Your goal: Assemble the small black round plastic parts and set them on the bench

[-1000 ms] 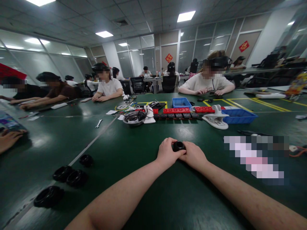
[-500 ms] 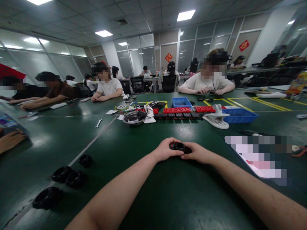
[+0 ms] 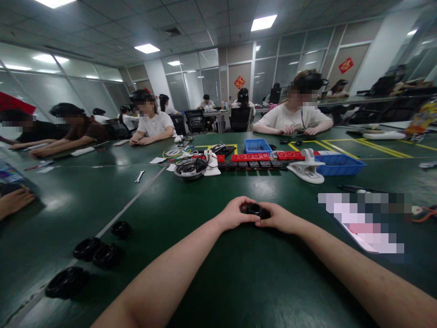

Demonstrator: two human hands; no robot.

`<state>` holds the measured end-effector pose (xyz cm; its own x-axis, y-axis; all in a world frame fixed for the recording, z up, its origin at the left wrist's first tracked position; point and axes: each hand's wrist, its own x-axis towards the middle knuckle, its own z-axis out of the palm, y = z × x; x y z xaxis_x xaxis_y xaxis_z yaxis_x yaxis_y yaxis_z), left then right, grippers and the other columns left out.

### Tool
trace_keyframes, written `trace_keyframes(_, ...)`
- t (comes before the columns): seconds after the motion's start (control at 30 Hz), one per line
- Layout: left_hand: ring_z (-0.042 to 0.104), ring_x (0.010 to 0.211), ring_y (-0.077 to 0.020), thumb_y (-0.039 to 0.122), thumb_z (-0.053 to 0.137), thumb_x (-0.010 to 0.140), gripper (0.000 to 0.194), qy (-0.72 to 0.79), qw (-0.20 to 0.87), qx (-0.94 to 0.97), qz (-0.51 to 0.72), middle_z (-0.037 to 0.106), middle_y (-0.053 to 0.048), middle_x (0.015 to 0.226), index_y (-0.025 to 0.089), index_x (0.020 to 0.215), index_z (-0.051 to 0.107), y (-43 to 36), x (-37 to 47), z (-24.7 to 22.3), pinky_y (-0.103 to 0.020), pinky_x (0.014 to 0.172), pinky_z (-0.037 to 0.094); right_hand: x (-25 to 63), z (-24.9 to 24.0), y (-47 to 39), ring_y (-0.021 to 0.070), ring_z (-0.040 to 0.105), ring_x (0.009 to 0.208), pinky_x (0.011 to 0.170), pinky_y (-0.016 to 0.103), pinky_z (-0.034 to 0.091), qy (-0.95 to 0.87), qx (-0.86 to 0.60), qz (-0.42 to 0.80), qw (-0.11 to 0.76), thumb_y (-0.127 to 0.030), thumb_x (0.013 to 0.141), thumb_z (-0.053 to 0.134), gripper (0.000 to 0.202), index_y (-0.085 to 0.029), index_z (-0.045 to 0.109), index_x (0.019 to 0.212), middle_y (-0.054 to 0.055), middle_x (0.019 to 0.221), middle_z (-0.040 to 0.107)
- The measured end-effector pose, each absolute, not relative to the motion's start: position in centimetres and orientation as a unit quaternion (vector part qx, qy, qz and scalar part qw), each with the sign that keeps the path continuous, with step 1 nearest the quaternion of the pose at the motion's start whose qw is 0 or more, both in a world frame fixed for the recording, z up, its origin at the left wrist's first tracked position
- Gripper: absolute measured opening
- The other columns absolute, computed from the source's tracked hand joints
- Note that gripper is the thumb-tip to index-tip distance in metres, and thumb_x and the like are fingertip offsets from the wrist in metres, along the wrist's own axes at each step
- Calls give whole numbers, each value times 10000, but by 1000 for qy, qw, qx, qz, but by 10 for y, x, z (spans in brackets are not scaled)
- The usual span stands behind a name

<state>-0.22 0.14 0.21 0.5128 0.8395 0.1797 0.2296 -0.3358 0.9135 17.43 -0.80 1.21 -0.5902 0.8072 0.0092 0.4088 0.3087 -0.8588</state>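
Note:
Both my hands meet around a small black part (image 3: 254, 209) with a round ring-shaped opening on top, just above the green table (image 3: 205, 273). My left hand (image 3: 238, 212) grips its left side, fingers behind and thumb in front. On the right side, my right hand (image 3: 277, 217) holds the same part with its thumb near the left thumb. The fingers hide much of the part's body. Several similar black rings lie at the left, among them one nearest me (image 3: 67, 282) and a smaller one farther off (image 3: 121, 229).
Beyond my hands lie a metal bowl (image 3: 190, 169) with cables, red sockets (image 3: 251, 157), a white clamp (image 3: 308, 167) and blue trays (image 3: 341, 165). A wrench (image 3: 139, 176) lies left. A blurred flat object (image 3: 367, 228) is at right. People sit around the table.

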Motion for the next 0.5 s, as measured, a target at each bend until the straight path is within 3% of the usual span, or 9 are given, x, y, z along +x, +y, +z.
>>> trace_keyframes(0.23,488,711,-126,377,693,516,488,404,390,753,342,529,-28,844,151,916,528,-3,-1,2,-251,636,390,172,7,-8,171,516,730,628,266,393,-778,-432,388,240,-277,591,636,339,-157,526,888,7,788,567)
trace_keyframes(0.5,475,729,-135,376,651,568,382,479,273,749,367,509,-19,838,173,866,526,-18,8,9,-237,617,380,162,-1,-12,126,456,595,510,216,315,-781,-516,235,261,-332,551,628,273,-178,436,668,-26,645,490)
